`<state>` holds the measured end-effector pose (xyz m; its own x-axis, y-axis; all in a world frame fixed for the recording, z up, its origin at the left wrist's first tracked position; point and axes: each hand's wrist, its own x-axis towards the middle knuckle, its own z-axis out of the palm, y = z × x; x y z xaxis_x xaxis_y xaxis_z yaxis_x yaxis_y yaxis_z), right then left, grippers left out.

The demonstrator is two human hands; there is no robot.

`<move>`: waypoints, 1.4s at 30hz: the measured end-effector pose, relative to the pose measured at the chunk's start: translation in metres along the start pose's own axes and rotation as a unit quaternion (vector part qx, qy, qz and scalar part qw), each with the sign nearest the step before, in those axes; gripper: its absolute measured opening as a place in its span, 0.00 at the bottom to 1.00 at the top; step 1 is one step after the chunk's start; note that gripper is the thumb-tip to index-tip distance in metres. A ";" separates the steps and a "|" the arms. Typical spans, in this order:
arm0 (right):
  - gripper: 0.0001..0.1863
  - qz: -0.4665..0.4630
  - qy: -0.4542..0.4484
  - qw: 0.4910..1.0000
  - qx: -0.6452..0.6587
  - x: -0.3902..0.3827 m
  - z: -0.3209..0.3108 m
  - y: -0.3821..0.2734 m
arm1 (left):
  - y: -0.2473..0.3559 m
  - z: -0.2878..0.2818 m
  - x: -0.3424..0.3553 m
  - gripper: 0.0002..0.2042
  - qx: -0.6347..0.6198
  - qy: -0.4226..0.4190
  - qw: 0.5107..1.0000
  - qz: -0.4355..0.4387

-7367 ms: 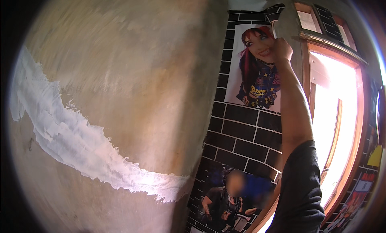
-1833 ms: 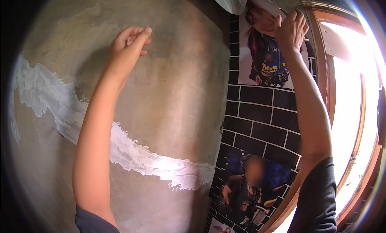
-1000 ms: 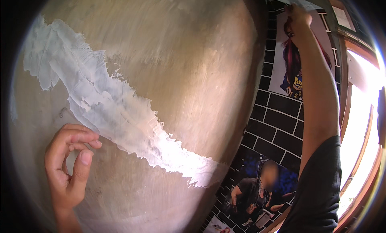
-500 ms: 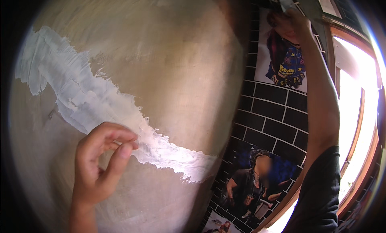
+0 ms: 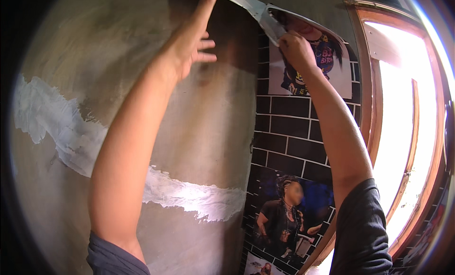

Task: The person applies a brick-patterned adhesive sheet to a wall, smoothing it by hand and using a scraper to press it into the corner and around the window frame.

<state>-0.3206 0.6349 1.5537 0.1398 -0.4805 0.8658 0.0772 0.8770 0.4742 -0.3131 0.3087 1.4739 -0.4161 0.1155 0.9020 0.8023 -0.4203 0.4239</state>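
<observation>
My right hand (image 5: 297, 50) is closed on the loose, curling edge of a sheet of wallpaper (image 5: 286, 125). The sheet has a black brick pattern with photo prints on it. Its pale grey back (image 5: 258, 12) shows where the top folds away from the wall, running up to the picture's upper edge. My left hand (image 5: 187, 47) reaches up beside it with fingers spread, one fingertip near or at the pale strip; whether it touches cannot be made out. Under my right hand lies a print of a person in patterned clothes (image 5: 327, 61), partly covered by the fold.
A bare grey-brown wall (image 5: 199, 132) fills the left, crossed by a rough band of white filler (image 5: 189, 197). Lower on the paper is a photo of a person in black (image 5: 275, 223). To the right stands a wooden-framed opening (image 5: 372, 109) with bright light coming through.
My left hand has risen from beside the white band to the top of the wall. My right hand has come down and left, and the paper's pale back now shows more.
</observation>
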 end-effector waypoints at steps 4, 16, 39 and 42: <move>0.09 -0.026 -0.062 0.995 -0.071 -0.010 0.005 0.004 | 0.033 0.034 0.030 0.52 0.093 0.041 0.994 -0.037; 0.19 0.002 0.283 0.934 -0.216 0.028 -0.051 -0.006 | 0.027 -0.030 0.078 0.24 0.163 0.013 0.984 0.064; 0.17 0.069 -0.075 0.987 -0.121 0.094 -0.084 0.070 | 0.131 -0.034 0.068 0.16 0.123 0.029 0.990 0.056; 0.16 0.062 -0.048 0.986 -0.144 0.087 -0.080 0.067 | 0.137 -0.041 0.061 0.15 0.119 0.049 0.990 0.054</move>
<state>-0.2242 0.6513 1.6481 0.0718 -0.3554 0.9320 0.3451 0.8855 0.3111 -0.2455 0.2212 1.5836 -0.3523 -0.0104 0.9358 0.9176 -0.2006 0.3432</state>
